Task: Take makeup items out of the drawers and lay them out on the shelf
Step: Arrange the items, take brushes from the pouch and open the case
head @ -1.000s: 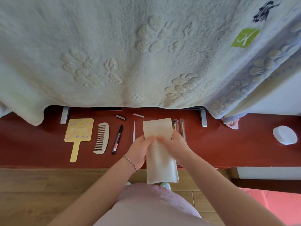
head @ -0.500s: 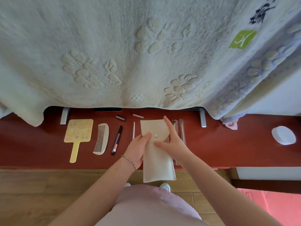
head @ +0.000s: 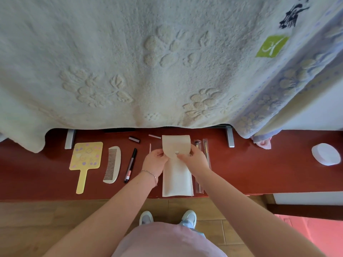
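Two hands meet over a cream fabric pouch lying on the red shelf, its long body reaching to the shelf's front edge and its rounded flap folded toward the back. The left hand pinches the flap's left edge with curled fingers; a thin bracelet circles that wrist. The right hand pinches the flap's right side, fingertips close to the small snap button.

Just right of the pouch, partly under the right forearm, lie clear sleeves holding makeup brushes, running front to back. Left of the pouch, in a row along the shelf: a thin pale stick, a black cosmetic pen, a cream comb, and a yellow hand mirror with a flower pattern, nearest the shelf's left end. Near the back edge sit a small dark tube and a short silvery tube. A white round pad lies toward the shelf's right end, well apart from the rest.

A cream embossed towel hangs over the back of the shelf, covering most of the view.
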Available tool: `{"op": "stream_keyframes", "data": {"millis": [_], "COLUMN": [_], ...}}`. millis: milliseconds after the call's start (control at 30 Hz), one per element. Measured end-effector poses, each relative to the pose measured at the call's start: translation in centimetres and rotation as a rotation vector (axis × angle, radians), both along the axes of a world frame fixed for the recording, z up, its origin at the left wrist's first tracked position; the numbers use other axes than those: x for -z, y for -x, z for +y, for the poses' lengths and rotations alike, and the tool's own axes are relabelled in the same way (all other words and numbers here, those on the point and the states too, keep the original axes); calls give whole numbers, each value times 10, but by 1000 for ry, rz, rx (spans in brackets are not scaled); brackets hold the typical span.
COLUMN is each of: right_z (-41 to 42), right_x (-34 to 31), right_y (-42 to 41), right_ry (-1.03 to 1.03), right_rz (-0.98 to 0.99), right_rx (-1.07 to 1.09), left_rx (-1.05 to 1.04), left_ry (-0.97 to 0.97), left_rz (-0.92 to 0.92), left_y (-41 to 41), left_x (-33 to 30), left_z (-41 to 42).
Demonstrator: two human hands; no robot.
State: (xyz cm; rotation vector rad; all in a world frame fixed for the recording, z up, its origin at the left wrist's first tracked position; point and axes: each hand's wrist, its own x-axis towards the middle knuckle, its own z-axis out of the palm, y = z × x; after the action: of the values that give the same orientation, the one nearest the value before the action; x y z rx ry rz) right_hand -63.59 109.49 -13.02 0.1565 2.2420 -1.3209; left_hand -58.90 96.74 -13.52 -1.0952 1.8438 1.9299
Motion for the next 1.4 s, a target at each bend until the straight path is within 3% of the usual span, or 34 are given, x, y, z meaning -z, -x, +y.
{"op": "stream_keyframes", "data": {"millis": [400,600,833,900,1033,1133,1400], "right_z": [-9,-14,6,19,49,77,161], "right_x": [11,9,-16,-22,-29,-30,-40], "right_y": [5,3,-16,-23,-36,-48,-95], "right_ry": [-257,-361,-334,-348,-448,-559,-793], "right_rz": [49,131,281,330,398,368,267], "right_rx": [-113,-165,-164,-137,-90,-43,97], "left_rx": [42,-15,-26,79,510,753,1157], "left_ry": [83,128,160,279,677,856,1260], "left_rz": [-79,5,97,168,350,435,675], "left_y": [1,0,-11,-14,-14,-7,15], "left_x": [21,-6,-23,-27,-28,-27,-24], "left_z": [1,8,1,1,11,24,71]}}
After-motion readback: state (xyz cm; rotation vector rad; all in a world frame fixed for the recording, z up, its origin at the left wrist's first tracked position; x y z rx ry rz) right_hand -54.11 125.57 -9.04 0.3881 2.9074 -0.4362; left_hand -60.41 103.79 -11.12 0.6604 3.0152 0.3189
